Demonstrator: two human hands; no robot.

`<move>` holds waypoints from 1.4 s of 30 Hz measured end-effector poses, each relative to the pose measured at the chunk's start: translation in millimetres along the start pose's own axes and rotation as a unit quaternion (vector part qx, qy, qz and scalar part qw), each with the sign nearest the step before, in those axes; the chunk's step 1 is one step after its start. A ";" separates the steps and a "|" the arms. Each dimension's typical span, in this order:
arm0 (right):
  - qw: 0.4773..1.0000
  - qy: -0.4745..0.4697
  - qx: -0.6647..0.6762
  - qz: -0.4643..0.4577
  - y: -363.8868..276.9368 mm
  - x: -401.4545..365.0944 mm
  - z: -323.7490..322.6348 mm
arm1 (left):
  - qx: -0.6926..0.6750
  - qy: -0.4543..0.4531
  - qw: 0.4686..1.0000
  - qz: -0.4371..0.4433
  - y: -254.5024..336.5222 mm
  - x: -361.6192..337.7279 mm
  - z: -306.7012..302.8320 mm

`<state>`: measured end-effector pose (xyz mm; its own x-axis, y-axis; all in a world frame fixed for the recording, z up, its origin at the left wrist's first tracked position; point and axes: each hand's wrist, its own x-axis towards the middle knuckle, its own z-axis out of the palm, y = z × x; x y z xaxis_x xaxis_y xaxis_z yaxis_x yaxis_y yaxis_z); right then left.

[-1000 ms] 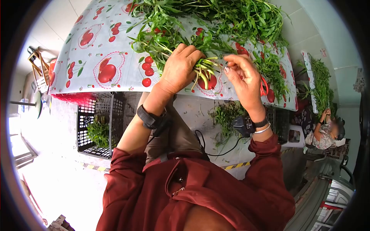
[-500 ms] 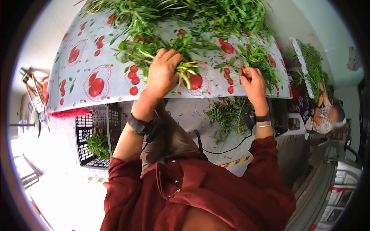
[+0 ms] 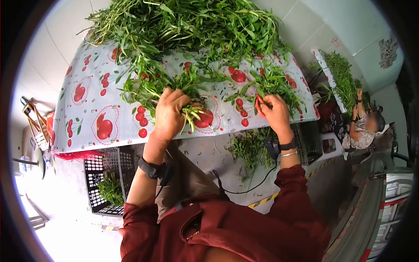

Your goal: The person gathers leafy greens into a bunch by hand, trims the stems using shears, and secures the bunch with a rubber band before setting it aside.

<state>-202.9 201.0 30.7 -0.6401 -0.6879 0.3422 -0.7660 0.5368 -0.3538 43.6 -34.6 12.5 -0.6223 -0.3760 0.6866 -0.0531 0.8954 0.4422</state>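
My left hand (image 3: 170, 114) is closed around a bunch of leafy greens (image 3: 190, 114), whose pale cut stem ends stick out to the right. The leaves of that bunch spread out beyond the hand over the cherry-print tablecloth (image 3: 93, 109). In my right hand (image 3: 276, 114), between thumb and fingers, is a small red tool (image 3: 259, 105); its working end is hidden or too small to make out. Just beyond this hand lies a loose pile of greens (image 3: 275, 81). A large heap of greens (image 3: 187, 26) covers the far side of the table.
Below the table, black crates (image 3: 104, 183) stand at the left, one with greens inside. Cut greens (image 3: 251, 150) litter the floor under the front edge. A cable (image 3: 248, 191) runs near my right wrist. Another person (image 3: 364, 129) sits at the right beside a table of greens (image 3: 338, 78).
The view has tilted up, showing more of the far heap. My hands stay near the front edge, holding the same things. More of the red tool shows in my right hand.
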 end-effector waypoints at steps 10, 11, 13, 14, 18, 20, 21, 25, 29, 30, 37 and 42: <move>0.966 -0.095 0.240 0.018 -1.1 67.0 -14.1 | 0.002 0.003 1.000 0.008 -0.6 -0.2 1.4; 0.972 -0.099 0.214 -0.023 -2.4 78.3 -13.0 | 0.002 0.005 1.000 0.007 -0.7 0.1 1.7; 0.977 -0.110 0.177 -0.036 -8.6 99.8 -7.3 | 0.002 0.001 1.000 0.004 -1.3 -0.7 1.6; 0.981 -0.120 0.142 -0.047 -11.8 112.0 -4.0 | 0.003 0.003 1.000 0.002 -1.9 -1.2 1.7; 0.988 -0.085 0.068 -0.107 -15.8 159.2 28.4 | 0.007 0.002 1.000 0.006 -3.8 -1.6 2.7; 0.990 -0.085 0.031 -0.111 -20.7 177.9 43.1 | 0.002 0.005 1.000 0.006 -2.8 -1.1 2.0; 0.992 -0.058 -0.031 -0.106 -28.7 183.5 48.4 | 0.003 0.000 1.000 0.009 -3.9 -1.0 1.7; 0.984 -0.058 -0.136 -0.098 -39.0 207.2 68.9 | -0.012 0.000 1.000 0.004 -2.0 -0.6 0.8; 0.980 -0.083 -0.159 -0.090 -35.1 221.5 81.9 | -0.009 0.002 1.000 0.004 -1.8 0.2 0.2; 0.981 -0.086 -0.152 -0.089 -35.5 221.6 81.6 | -0.010 0.002 1.000 0.003 -1.6 0.5 -0.2; 0.992 -0.008 -0.088 -0.094 -22.5 200.6 62.7 | -0.015 -0.003 1.000 -0.002 -2.9 0.3 -0.2; 0.989 0.020 -0.053 -0.134 -9.9 171.6 45.4 | -0.010 0.001 1.000 -0.004 -3.8 -1.5 1.8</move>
<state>-302.3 55.5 53.4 -0.4126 -0.7938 0.4468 -0.9094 0.3870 -0.1523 43.3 -37.0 8.7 -0.6196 -0.3844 0.6844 -0.0431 0.8872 0.4593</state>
